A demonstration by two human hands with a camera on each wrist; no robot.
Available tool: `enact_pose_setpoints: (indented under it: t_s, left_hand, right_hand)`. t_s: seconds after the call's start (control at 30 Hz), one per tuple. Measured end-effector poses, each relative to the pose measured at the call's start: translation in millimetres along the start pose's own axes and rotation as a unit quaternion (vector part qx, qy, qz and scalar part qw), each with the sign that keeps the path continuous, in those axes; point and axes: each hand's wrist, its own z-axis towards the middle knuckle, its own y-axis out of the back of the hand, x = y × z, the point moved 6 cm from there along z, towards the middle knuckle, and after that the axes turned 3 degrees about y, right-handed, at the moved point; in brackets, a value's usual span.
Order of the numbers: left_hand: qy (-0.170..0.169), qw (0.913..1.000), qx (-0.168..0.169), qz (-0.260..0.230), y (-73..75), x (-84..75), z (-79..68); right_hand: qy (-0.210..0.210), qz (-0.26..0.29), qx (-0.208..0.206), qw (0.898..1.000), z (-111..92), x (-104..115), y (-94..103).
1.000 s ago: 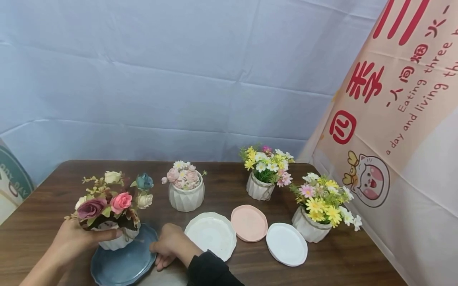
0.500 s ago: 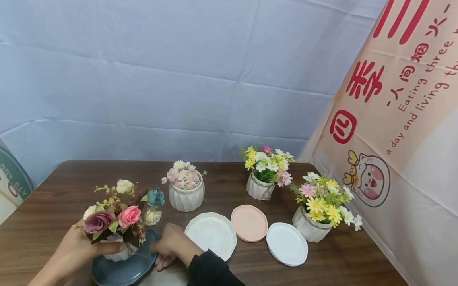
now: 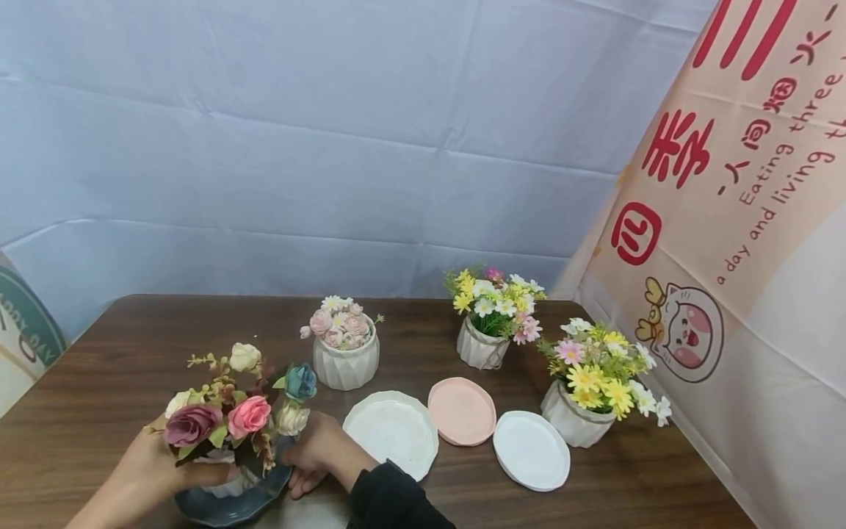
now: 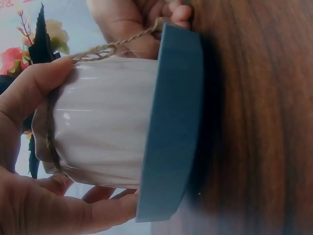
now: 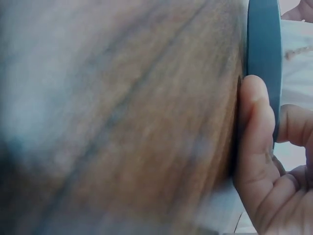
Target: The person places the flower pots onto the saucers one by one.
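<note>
My left hand (image 3: 152,470) grips a white ribbed flowerpot (image 4: 102,122) around its rim, where a twine cord is tied. Roses (image 3: 249,416) in pink, purple, cream and blue rise from the pot. In the left wrist view, its base is down inside the raised rim of a blue plate (image 4: 176,112); whether it touches the bottom is hidden. My right hand (image 3: 319,452) pinches the plate's right edge, thumb on the inside and fingers on the outer side, as the right wrist view shows. The roses partly cover the plate in the head view.
To the right lie a cream plate (image 3: 390,433), a pink plate (image 3: 461,411) and a white plate (image 3: 532,450). Behind stand a pot with pale pink flowers (image 3: 346,364), a daisy pot (image 3: 481,345) and another daisy pot (image 3: 575,419) on the brown table (image 3: 86,397).
My left hand has moved the potted roses right and downward, over the middle of the blue plate. My right hand has kept its place at the plate's edge.
</note>
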Motion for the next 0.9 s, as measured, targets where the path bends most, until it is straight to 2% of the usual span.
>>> enact_pose_setpoints:
  t_s: [0.2,0.3,0.4,0.53,0.73,0.9]
  left_hand:
    - [-0.001,0.9999,0.000,-0.013,-5.5,4.7,-0.8]
    - [0.014,0.9996,0.015,-0.017,-7.1,8.7,-1.6]
    - [0.036,0.9976,0.043,-0.041,-9.0,11.8,-1.8]
    - [0.061,0.9926,0.073,-0.076,-11.4,14.3,-2.2]
    - [0.075,0.9863,0.106,-0.102,-15.2,17.9,-2.1]
    - [0.070,0.9786,0.130,-0.143,-19.3,20.1,-1.3]
  right_hand:
    - [0.001,0.018,0.010,1.000,0,1,-2.1]
    - [0.010,0.015,0.004,1.000,0,0,-1.1]
    - [0.022,0.018,0.000,1.000,-1,-1,-0.2]
    - [0.019,0.067,0.020,0.997,-2,-3,-1.6]
    - [0.018,0.103,0.039,0.994,-5,-3,-2.2]
    - [0.020,0.101,0.038,0.994,-8,0,-0.3]
